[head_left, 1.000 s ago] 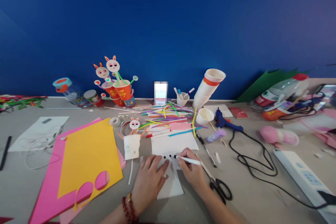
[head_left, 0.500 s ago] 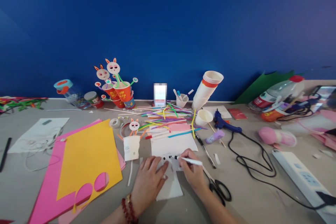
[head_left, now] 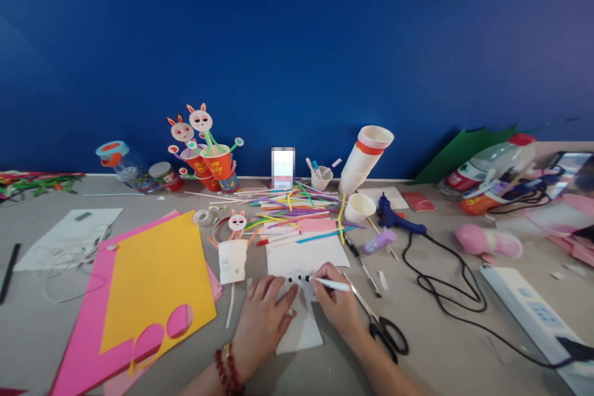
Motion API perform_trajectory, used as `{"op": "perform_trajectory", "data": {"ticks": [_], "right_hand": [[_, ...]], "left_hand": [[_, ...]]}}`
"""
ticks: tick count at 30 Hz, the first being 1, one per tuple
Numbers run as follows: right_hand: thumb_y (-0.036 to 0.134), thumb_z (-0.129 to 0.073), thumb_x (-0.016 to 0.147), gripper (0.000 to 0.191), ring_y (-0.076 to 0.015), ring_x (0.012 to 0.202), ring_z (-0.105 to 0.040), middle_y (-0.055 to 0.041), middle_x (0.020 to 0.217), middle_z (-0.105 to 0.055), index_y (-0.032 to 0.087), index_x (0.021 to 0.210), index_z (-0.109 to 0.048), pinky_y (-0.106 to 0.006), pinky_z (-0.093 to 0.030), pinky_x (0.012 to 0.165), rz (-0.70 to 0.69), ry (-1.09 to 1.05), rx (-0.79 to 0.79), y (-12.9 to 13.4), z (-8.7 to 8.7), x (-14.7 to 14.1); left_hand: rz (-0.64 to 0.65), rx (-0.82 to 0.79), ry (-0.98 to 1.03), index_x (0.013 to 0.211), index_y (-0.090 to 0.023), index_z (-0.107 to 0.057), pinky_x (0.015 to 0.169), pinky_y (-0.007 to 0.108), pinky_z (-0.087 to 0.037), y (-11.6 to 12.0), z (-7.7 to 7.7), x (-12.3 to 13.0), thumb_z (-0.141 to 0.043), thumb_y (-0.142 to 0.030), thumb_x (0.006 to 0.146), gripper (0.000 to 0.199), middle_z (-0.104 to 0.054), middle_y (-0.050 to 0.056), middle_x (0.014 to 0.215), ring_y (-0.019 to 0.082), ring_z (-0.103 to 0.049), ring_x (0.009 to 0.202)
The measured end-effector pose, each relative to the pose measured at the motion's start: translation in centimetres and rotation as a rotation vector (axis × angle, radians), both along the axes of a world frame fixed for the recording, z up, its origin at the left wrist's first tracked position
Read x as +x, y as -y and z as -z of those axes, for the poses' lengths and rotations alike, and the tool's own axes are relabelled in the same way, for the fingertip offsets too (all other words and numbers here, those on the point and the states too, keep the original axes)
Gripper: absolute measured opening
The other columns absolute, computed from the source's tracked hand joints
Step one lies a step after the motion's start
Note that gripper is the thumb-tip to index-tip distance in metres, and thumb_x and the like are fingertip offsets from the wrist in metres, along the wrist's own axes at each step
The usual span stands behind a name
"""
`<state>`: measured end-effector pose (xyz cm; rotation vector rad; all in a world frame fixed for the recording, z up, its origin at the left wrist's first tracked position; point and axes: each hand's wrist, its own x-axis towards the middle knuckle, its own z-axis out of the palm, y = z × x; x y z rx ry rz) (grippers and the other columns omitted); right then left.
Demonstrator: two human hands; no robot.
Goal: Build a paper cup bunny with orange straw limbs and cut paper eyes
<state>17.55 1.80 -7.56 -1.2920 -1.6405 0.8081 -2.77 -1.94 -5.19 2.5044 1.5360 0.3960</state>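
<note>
My right hand (head_left: 341, 304) grips a white marker (head_left: 335, 284), its black tip just right of two small white shapes with black dots (head_left: 294, 277). On the left, my left hand (head_left: 262, 315) lies with its fingers stretched out over a white paper sheet (head_left: 301, 327), fingertips beside the dotted shapes and partly covering the sheet. Just beyond my left hand stands a white paper cup (head_left: 232, 261) topped with a small rabbit face (head_left: 237, 221). Black-handled scissors (head_left: 387, 334) lie right of my right wrist.
Pink and yellow card sheets (head_left: 153, 278) lie left. Drinking straws (head_left: 292, 204) are piled behind the papers. A blue glue gun (head_left: 399, 219), its cord, a purple glue stick (head_left: 379, 241) and a power strip (head_left: 533, 315) sit right. Stacked cups (head_left: 364, 161) lean at the wall.
My right hand and the marker have shifted slightly left, with the tip closer to the dotted shapes. My left hand has stayed in place.
</note>
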Motion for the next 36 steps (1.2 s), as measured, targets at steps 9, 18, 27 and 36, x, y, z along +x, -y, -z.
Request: {"op": "perform_trajectory", "data": {"ticks": [9,18,27,36], "right_hand": [[0.025,-0.053,0.090,0.017,-0.0168,0.061,-0.050,0.0011,0.066,-0.052,0.023,0.073,-0.052,-0.026,-0.037,0.054,0.023,-0.067,-0.004,0.1,0.2,0.0],[0.025,-0.053,0.090,0.017,-0.0155,0.056,-0.047,0.0021,0.063,-0.051,0.023,0.073,-0.052,-0.026,-0.037,0.051,0.046,-0.176,-0.013,0.4,-0.2,0.0],[0.025,-0.057,0.087,0.017,-0.0166,0.057,-0.047,0.0011,0.064,-0.051,0.022,0.071,-0.054,-0.028,-0.037,0.053,0.014,-0.288,0.025,0.4,-0.2,0.3],[0.033,-0.060,0.087,0.017,-0.0163,0.052,-0.048,0.0027,0.061,-0.051,0.024,0.074,-0.053,-0.028,-0.039,0.050,-0.193,-0.451,-0.044,1.8,-1.4,0.3]], "left_hand": [[0.000,-0.002,0.003,0.136,-0.031,-0.056,0.101,0.047,-0.044,0.1,0.0,0.0,-0.061,-0.025,0.092,0.044,-0.060,0.006,0.129,0.028,-0.049,0.118],[0.012,-0.001,0.043,0.135,-0.029,-0.057,0.098,0.048,-0.047,0.0,0.0,-0.1,-0.058,-0.022,0.093,0.042,-0.060,0.008,0.127,0.029,-0.051,0.116],[0.001,0.027,0.155,0.126,-0.026,-0.062,0.094,0.047,-0.051,0.1,-0.2,-0.4,-0.055,-0.018,0.092,0.035,-0.060,0.011,0.125,0.028,-0.054,0.113],[0.038,0.006,0.316,0.093,-0.018,-0.061,0.091,0.045,-0.050,0.1,-0.1,-0.5,-0.049,-0.013,0.094,0.013,-0.061,0.010,0.108,0.027,-0.054,0.107]]}}
